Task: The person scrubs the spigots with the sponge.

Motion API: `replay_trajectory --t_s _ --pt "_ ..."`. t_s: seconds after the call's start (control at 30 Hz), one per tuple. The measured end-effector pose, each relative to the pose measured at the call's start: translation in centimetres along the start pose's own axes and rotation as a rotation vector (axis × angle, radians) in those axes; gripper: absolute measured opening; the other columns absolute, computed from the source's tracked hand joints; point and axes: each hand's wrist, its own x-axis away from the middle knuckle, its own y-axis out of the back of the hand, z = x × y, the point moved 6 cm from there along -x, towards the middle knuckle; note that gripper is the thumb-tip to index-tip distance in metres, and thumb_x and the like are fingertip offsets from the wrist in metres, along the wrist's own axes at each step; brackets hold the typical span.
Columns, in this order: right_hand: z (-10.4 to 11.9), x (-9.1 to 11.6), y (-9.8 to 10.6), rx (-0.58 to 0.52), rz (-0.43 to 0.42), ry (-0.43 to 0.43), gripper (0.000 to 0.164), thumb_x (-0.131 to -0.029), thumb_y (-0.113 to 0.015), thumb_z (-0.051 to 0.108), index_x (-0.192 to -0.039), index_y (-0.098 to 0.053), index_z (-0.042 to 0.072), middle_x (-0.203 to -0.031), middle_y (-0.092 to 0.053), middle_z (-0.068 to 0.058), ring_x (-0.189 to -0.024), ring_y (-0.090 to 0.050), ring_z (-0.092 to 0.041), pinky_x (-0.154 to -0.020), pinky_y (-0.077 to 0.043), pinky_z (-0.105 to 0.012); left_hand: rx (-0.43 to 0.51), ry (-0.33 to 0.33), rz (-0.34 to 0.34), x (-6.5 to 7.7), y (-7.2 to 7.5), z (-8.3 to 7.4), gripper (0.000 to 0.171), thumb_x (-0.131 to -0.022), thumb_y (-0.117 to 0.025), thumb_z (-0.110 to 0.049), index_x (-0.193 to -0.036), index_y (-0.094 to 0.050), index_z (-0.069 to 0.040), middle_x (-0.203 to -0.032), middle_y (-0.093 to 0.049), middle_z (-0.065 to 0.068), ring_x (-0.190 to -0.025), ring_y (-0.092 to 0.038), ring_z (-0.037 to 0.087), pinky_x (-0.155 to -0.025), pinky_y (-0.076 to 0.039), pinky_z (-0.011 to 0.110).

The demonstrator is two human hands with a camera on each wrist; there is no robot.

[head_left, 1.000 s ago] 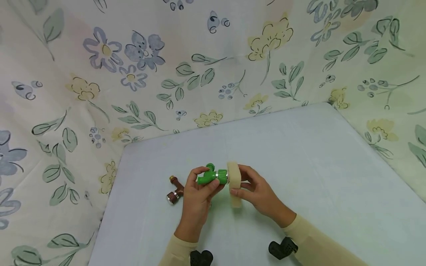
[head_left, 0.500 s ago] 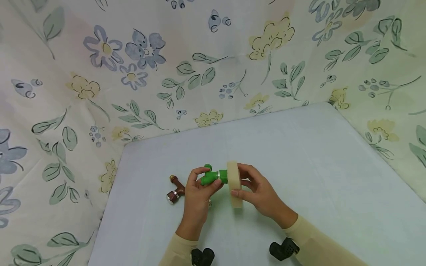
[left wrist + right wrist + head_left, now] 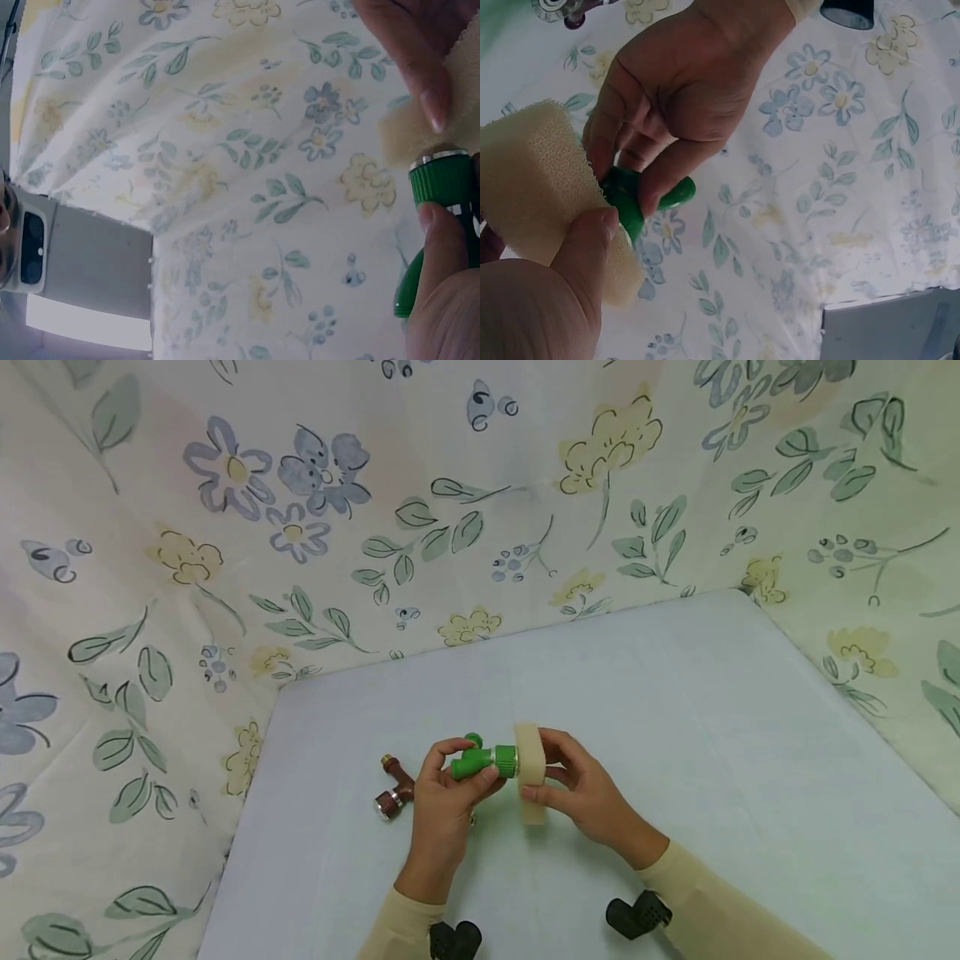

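My left hand (image 3: 442, 814) holds a small green plastic tap (image 3: 472, 763) by its body, thumb at the front and index finger over the top. The ribbed collar of the tap, with its metal rim, faces right. Against that end stands a thick cream sponge (image 3: 531, 764), upright on edge, which my right hand (image 3: 588, 797) grips from the right side. In the left wrist view the rim of the green tap (image 3: 442, 180) meets the sponge (image 3: 405, 135). The right wrist view shows the sponge (image 3: 544, 169) hiding part of the tap's collar.
Behind my left hand a brown tap (image 3: 403, 783) with a metal-rimmed collar and brass end lies on the white table (image 3: 637, 693), partly hidden. Floral cloth (image 3: 465, 510) hangs along the back and sides. Each sleeve has a black wrist device (image 3: 637, 916).
The green tap has shifted slightly against the sponge: its metal rim was hidden by the sponge half a second ago and shows again now. Both hands keep their holds.
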Motion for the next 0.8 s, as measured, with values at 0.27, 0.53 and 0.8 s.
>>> replay_trajectory --t_s 0.27,0.53,0.8 --pt "-0.5 0.3 0.2 -0.005 0.003 -0.017 0.062 -0.086 -0.071 0.002 -0.140 -0.041 0.008 -0.122 -0.053 -0.008 -0.111 -0.050 -0.029 -0.092 -0.046 -0.047 -0.011 0.001 0.021 0.1 -0.3 0.0 0.056 -0.079 -0.077 0.001 -0.125 -0.045 0.003 -0.130 -0.049 0.023 -0.105 -0.060 0.037 -0.081 -0.051 0.050" --pt "0.5 0.3 0.0 -0.059 0.012 0.043 0.062 -0.085 -0.070 -0.004 -0.139 -0.041 0.005 -0.124 -0.050 -0.015 -0.111 -0.048 -0.035 -0.094 -0.045 -0.046 -0.032 0.008 -0.007 0.0 0.0 0.5 0.059 -0.078 -0.078 0.000 -0.126 -0.044 0.003 -0.115 -0.055 0.026 -0.097 -0.064 0.032 -0.083 -0.051 0.049" --pt "0.1 0.3 0.0 -0.070 0.016 0.050 0.064 -0.084 -0.072 -0.003 -0.140 -0.042 0.010 -0.127 -0.049 -0.011 -0.114 -0.048 -0.033 -0.096 -0.044 -0.045 -0.047 0.003 -0.011 -0.1 0.2 0.6 0.059 -0.076 -0.080 -0.002 -0.125 -0.046 0.001 -0.113 -0.051 0.035 -0.096 -0.064 0.033 -0.082 -0.051 0.050"
